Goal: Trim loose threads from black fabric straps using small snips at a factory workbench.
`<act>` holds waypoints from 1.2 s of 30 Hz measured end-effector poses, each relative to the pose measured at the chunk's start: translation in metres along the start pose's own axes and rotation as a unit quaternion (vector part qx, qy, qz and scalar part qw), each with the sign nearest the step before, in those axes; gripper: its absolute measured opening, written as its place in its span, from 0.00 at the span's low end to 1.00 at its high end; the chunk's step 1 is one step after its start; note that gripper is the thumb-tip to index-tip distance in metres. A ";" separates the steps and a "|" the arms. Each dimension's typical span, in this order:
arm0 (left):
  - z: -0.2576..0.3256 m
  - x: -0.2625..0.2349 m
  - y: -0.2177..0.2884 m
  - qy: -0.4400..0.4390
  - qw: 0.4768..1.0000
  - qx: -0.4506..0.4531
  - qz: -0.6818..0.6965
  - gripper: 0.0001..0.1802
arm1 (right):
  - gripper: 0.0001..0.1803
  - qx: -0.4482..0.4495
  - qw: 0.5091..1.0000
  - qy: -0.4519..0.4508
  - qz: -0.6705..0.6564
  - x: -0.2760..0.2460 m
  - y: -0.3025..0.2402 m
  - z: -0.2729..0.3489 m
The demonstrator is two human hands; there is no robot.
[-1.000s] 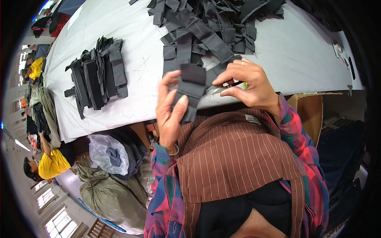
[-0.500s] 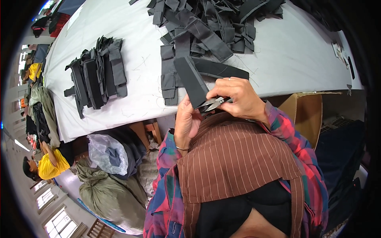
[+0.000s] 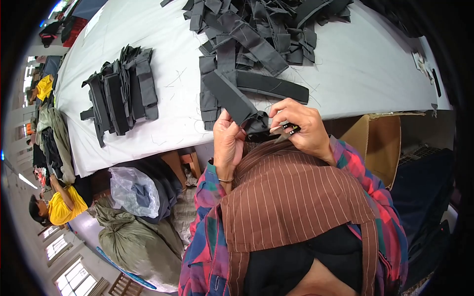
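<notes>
My left hand (image 3: 229,140) is closed on the near end of a dark grey fabric strip (image 3: 229,98), which slants up and left over the table's near edge. In my right hand (image 3: 302,123) are small thread snips (image 3: 285,131), their metal blades pointing left beside the strip's bunched end. The right thumb and index finger come together close to that end; whether they pinch a thread is too small to tell. Just beyond the hands another grey strip (image 3: 274,88) lies flat. A jumbled heap of the same strips (image 3: 256,39) spreads behind it.
A neater stack of strips (image 3: 121,91) rests on the left of the white-covered table (image 3: 177,103), among loose thread bits. Below the edge are a cardboard box (image 3: 382,143) at right, and a plastic bag (image 3: 133,190) and green sack (image 3: 138,246) at left. A person in yellow (image 3: 66,204) is farther left.
The strip has swung left and its near end is now bunched. My right hand has shifted slightly right, and the snips have turned and drawn back from the cloth.
</notes>
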State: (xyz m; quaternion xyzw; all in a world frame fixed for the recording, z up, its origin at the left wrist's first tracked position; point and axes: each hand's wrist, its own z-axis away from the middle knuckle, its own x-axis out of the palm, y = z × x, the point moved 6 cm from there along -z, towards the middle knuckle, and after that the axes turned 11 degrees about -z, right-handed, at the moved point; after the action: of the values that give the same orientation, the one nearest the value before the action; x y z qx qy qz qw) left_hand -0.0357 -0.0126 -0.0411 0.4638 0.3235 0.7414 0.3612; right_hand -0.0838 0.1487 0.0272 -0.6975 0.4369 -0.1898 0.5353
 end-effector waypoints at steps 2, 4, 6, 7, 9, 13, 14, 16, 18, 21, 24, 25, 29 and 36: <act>-0.001 -0.003 -0.002 -0.009 1.000 0.008 -0.017 0.12 | 0.21 -0.017 1.000 0.002 0.015 -0.001 -0.005 -0.001; -0.001 -0.002 0.000 -0.006 0.999 0.008 -0.032 0.12 | 0.23 0.005 0.999 -0.002 0.031 -0.003 -0.009 -0.003; -0.002 -0.005 -0.002 -0.002 0.999 0.008 -0.047 0.12 | 0.24 0.025 0.999 -0.007 0.047 -0.005 -0.013 -0.007; -0.003 -0.009 -0.007 -0.014 0.999 0.013 -0.036 0.14 | 0.25 0.012 0.998 0.000 0.067 -0.005 -0.016 -0.011; -0.003 -0.010 -0.009 -0.026 0.999 0.019 -0.024 0.16 | 0.26 0.016 0.994 0.004 0.104 -0.006 -0.020 -0.016; 0.002 0.008 0.000 -0.009 0.999 0.010 -0.043 0.14 | 0.28 0.009 0.996 -0.018 0.082 0.006 -0.006 -0.018; 0.003 0.011 0.001 0.004 1.000 -0.008 -0.025 0.14 | 0.28 0.010 0.996 -0.018 0.082 0.007 -0.005 -0.018; 0.001 -0.003 -0.005 -0.016 0.999 -0.027 -0.014 0.15 | 0.28 0.043 0.998 -0.035 -0.007 0.012 -0.002 -0.020; -0.002 -0.008 -0.011 -0.036 0.998 -0.046 -0.002 0.15 | 0.28 0.041 0.997 -0.068 -0.025 0.013 -0.009 -0.020; -0.007 -0.011 -0.018 -0.031 0.998 -0.061 -0.016 0.19 | 0.27 -0.086 0.989 -0.110 0.047 0.022 -0.017 -0.013; -0.006 -0.004 -0.018 -0.026 0.998 0.003 -0.061 0.18 | 0.24 -0.103 0.982 -0.110 0.116 0.026 -0.016 -0.018; -0.002 0.005 -0.010 -0.035 0.998 -0.013 -0.057 0.19 | 0.25 -0.066 0.984 -0.103 0.128 0.025 -0.013 -0.023; 0.002 -0.003 -0.015 -0.100 0.993 -0.048 -0.048 0.20 | 0.15 0.032 0.997 -0.058 -0.042 0.023 0.016 -0.031; 0.008 0.019 -0.001 -0.180 0.980 -0.089 0.010 0.24 | 0.11 0.096 0.991 -0.047 -0.084 0.021 0.028 -0.031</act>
State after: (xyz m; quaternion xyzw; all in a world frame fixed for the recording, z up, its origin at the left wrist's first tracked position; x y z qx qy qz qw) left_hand -0.0340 0.0047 -0.0305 0.5587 0.1816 0.6755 0.4457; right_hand -0.1066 0.1119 0.0080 -0.6854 0.3308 -0.2417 0.6020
